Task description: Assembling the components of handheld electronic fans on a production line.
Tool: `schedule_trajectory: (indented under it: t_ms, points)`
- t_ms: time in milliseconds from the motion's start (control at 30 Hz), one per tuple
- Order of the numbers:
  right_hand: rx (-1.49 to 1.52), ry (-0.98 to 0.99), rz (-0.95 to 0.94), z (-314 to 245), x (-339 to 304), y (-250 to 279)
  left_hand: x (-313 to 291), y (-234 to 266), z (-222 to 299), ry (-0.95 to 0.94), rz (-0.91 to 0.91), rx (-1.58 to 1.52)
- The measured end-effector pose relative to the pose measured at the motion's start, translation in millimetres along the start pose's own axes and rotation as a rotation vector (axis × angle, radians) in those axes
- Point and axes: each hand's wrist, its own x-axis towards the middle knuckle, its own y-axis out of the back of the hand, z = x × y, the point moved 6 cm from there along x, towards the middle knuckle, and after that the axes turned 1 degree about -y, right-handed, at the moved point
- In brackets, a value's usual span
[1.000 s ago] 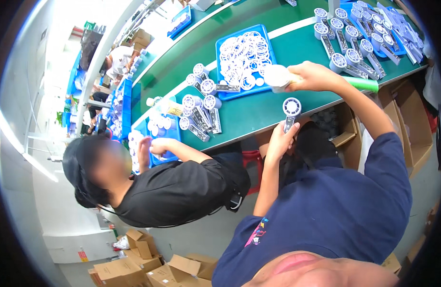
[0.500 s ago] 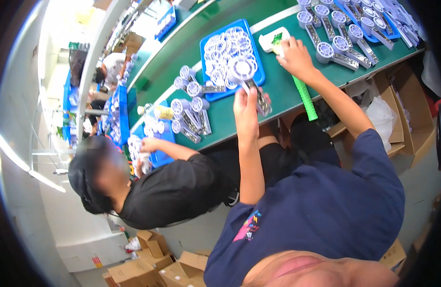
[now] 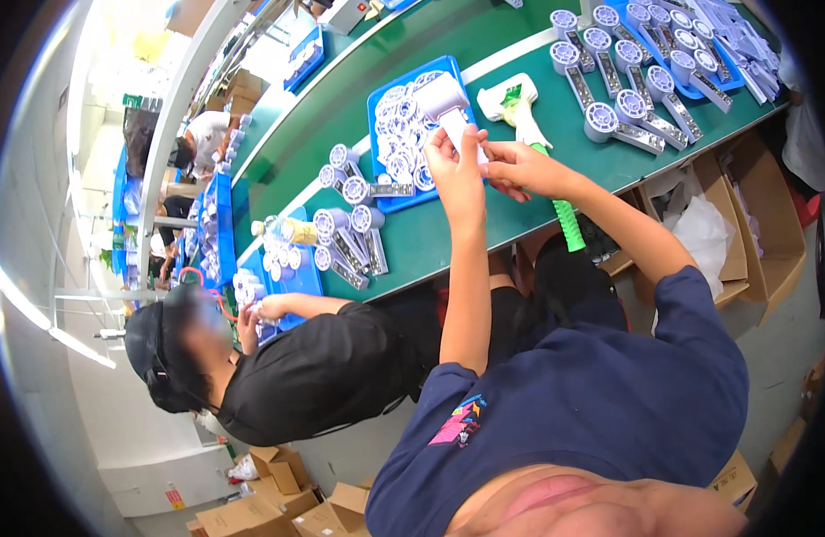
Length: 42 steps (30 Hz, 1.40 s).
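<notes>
1. Head view: the white fan body (image 3: 442,95) is partly covered, its handle disappearing behind the fingers of the left hand (image 3: 457,170); the head shows a plain, smooth side, so its opposite face is out of sight.
2. The right hand (image 3: 523,168) and wrist cover part of the green hammer handle (image 3: 567,219); the padded white hammer head (image 3: 509,98) lies on the desk (image 3: 417,240).
3. At upper right, the long white strips (image 3: 739,49) run toward the dark rim. What the co-worker's hands (image 3: 262,313) hold is too small to make out.
4. The fan body is in front of the person, above the near right part of the blue tray (image 3: 403,204) of white rings (image 3: 396,125). Its long axis slants, head away and slightly left, handle back toward the person.
5. The left hand is closed around the handle, thumb along it. The right hand is narrow, fingers curled at the handle's lower end; whether they grip it, I cannot tell.
</notes>
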Motion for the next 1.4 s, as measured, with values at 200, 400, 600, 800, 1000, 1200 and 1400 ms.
schedule_trajectory:
  t_ms: [200,400,600,800,1000,1200,1400]
  points:
    - [0.027,0.122,0.296,-12,104,74,-44,84,-29,-0.11,0.221,0.543]
    - [-0.278,0.064,0.834,-8,230,221,-73,95,-68,-0.321,0.246,1.181]
    - [-0.679,-0.041,1.007,14,283,254,-68,91,-67,-0.273,0.263,1.29]
    - [-0.98,0.016,0.989,12,308,243,-63,88,-68,-0.302,0.257,1.266]
    - [-0.943,0.09,0.962,31,321,221,-77,105,-71,-0.206,0.385,1.149]
    - [-1.047,0.127,0.942,23,310,220,-71,104,-79,-0.134,0.35,1.109]
    - [-1.115,0.152,0.977,23,316,235,-68,102,-78,-0.104,0.353,1.115]
